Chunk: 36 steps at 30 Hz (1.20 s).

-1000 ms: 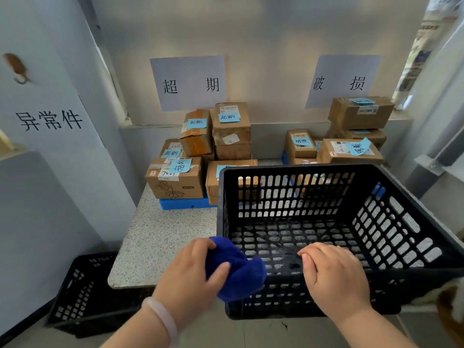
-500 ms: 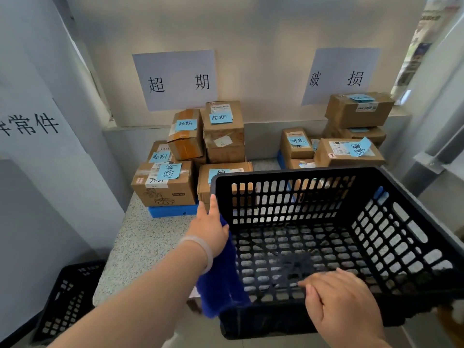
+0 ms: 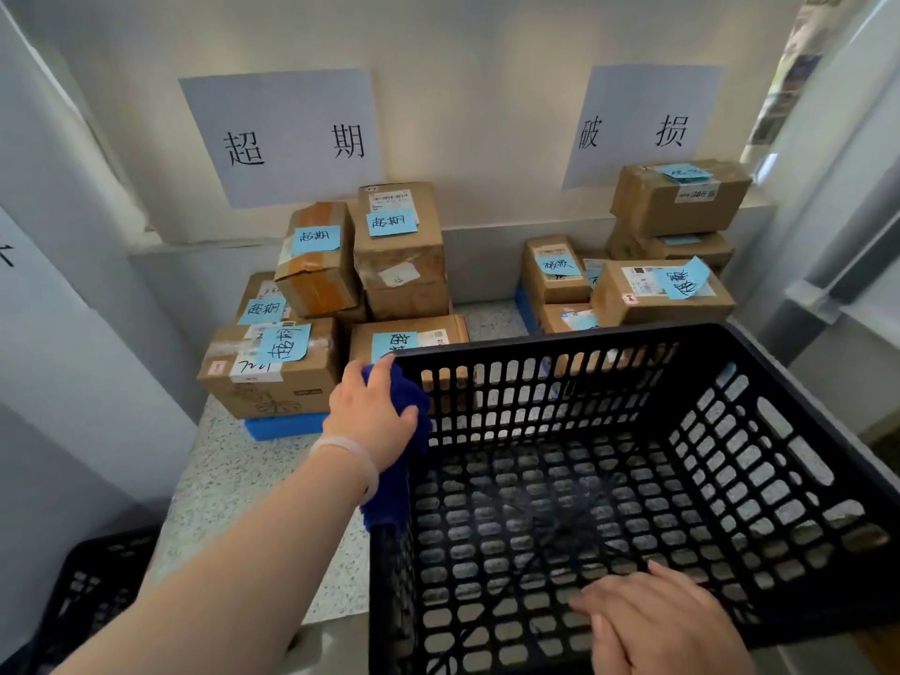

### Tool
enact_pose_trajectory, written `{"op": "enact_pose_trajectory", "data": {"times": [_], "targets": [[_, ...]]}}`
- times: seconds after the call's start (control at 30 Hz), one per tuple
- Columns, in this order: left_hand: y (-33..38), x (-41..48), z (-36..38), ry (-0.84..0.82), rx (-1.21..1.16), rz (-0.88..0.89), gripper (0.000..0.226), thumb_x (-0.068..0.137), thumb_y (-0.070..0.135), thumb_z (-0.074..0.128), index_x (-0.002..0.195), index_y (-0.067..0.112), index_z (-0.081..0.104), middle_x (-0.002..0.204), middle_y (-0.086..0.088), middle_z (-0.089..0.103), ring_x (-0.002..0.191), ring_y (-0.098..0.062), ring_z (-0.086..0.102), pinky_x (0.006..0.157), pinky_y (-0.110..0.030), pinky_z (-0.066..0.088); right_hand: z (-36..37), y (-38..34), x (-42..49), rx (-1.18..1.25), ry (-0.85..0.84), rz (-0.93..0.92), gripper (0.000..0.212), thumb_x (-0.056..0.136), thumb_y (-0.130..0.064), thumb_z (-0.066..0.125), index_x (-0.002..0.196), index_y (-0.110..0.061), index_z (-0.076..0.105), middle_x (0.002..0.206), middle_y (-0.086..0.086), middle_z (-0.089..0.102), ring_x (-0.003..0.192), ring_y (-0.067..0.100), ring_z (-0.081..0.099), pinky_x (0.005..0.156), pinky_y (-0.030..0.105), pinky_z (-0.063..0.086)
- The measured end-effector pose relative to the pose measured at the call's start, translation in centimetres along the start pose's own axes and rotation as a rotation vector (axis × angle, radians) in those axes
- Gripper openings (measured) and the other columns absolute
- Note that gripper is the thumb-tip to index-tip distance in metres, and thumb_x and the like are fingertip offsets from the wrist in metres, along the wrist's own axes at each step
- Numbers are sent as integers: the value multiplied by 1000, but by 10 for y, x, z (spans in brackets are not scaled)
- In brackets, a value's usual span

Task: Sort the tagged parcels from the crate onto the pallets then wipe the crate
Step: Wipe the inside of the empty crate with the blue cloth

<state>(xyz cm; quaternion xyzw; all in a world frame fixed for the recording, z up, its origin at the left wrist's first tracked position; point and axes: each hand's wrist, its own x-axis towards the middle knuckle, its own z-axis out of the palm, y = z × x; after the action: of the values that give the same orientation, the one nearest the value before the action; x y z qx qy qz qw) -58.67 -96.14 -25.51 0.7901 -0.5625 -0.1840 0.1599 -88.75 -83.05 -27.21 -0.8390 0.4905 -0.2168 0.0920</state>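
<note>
A black slatted plastic crate [image 3: 730, 362] with nothing inside stands on the speckled counter [image 3: 229, 479]. My left hand [image 3: 370, 411] presses a blue cloth [image 3: 394, 484] against the crate's far left corner, the cloth draped down over the left rim. My right hand [image 3: 657, 621] rests on the crate's near rim with its fingers curled over it. Brown tagged parcels [image 3: 399, 250] are stacked on a blue pallet [image 3: 287, 426] at the back left. More tagged parcels [image 3: 662, 289] stand at the back right.
Two paper signs [image 3: 282, 134] hang on the back wall above the stacks. A second black crate [image 3: 92, 591] sits on the floor at lower left. A grey wall panel [image 3: 73, 333] closes the left side, a window frame [image 3: 837, 265] the right.
My left hand has carried the blue cloth from the crate's near left corner along the left rim to its far left corner. My right hand has stayed on the near rim.
</note>
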Motion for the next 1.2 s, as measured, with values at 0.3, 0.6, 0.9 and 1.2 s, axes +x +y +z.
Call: {"op": "enact_pose_trajectory", "data": {"times": [0.3, 0.6, 0.9, 1.2], "targets": [[-12, -37, 7, -144, -32, -16, 88, 97, 26, 54, 154, 38, -12, 161, -15, 2, 142, -40, 27, 116, -47, 29, -2, -1, 1, 5, -25, 1, 22, 75, -36, 51, 72, -42, 72, 77, -29, 63, 82, -13, 52, 89, 23, 39], [25, 62, 0, -90, 185, -57, 68, 100, 16, 42, 156, 37, 10, 158, -10, 17, 135, -40, 36, 106, -53, 41, 4, -4, 11, 47, -26, 56, 20, 76, -37, 53, 64, -41, 68, 71, -29, 62, 72, -12, 57, 91, 21, 38], [17, 37, -24, 128, -374, 5, 44, 103, 16, 40, 144, 32, 45, 125, -3, 56, 87, -9, 53, 76, -26, 41, 8, -1, 10, -3, -46, 61, 24, 81, -36, 50, 67, -38, 70, 72, -27, 64, 72, -9, 59, 91, 23, 39], [65, -12, -81, 217, -986, 43, 41, 98, 11, 51, 135, 28, 52, 117, 3, 60, 101, -14, 57, 75, -23, 44, -14, -14, 19, 4, -152, 80, 39, 92, -49, 40, 130, -49, 50, 120, -41, 41, 113, -18, 38, 100, 19, 39]]}}
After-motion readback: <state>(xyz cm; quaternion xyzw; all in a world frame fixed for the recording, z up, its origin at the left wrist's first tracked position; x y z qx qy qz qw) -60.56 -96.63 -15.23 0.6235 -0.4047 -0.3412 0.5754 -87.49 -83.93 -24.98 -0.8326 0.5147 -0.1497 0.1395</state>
